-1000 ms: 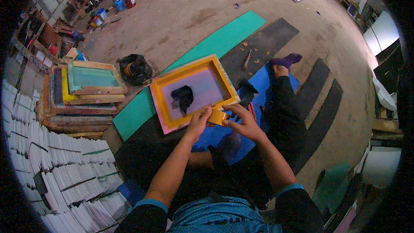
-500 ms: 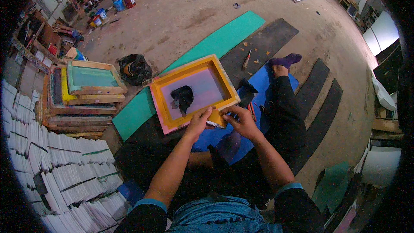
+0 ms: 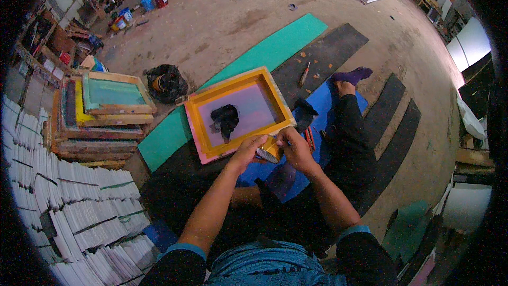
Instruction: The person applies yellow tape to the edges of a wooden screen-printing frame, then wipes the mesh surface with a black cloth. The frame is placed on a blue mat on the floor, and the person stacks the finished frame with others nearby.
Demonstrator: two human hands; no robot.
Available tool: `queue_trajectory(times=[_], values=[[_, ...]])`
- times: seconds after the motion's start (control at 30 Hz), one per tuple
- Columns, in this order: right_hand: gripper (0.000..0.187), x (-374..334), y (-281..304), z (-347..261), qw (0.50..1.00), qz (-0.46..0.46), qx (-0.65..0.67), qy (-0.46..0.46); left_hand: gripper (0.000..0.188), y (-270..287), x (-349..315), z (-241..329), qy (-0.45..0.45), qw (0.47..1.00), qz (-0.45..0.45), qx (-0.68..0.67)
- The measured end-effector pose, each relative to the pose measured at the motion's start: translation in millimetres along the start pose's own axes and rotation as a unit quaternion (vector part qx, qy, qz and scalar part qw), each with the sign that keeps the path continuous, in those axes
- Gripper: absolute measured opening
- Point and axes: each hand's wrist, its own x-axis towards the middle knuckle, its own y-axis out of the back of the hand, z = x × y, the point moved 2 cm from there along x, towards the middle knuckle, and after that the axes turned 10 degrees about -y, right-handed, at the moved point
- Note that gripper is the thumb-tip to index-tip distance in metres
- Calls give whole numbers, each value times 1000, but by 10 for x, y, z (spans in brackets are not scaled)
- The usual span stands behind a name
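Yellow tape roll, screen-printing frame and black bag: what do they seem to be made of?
Yellow tape roll: probably plastic film, glossy, as its face catches light. Screen-printing frame: likely wood, given its thick, squared bars; the yellow surface could be paint or tape. Black bag: looks like thin plastic, slightly shiny, with crumpled folds.

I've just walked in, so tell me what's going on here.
A seated person holds a roll of yellow tape in the left hand, with the fingers of the right hand at its edge. Just beyond lies a yellow-edged screen-printing frame, a black patch on its mesh, overlapping a green strip.
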Motion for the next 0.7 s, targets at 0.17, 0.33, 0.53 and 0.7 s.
queue_trajectory(times=[0.17, 0.33, 0.53, 0.7], values=[[10, -35, 20, -25, 1000, -20, 12, -11, 56, 14, 38, -109, 38, 996, -4, -76], [14, -145, 69, -308, 940, -94, 272, -182, 65, 47, 62, -249, 85, 983, -24, -159], [7, -74, 3, -262, 992, -59, 105, -35, 63, 140, 150, -402, 75, 995, 15, -69], [6, 40, -78, -468, 961, -98, 228, -120, 40, 212, 19, 159, -278, 937, 65, 202]])
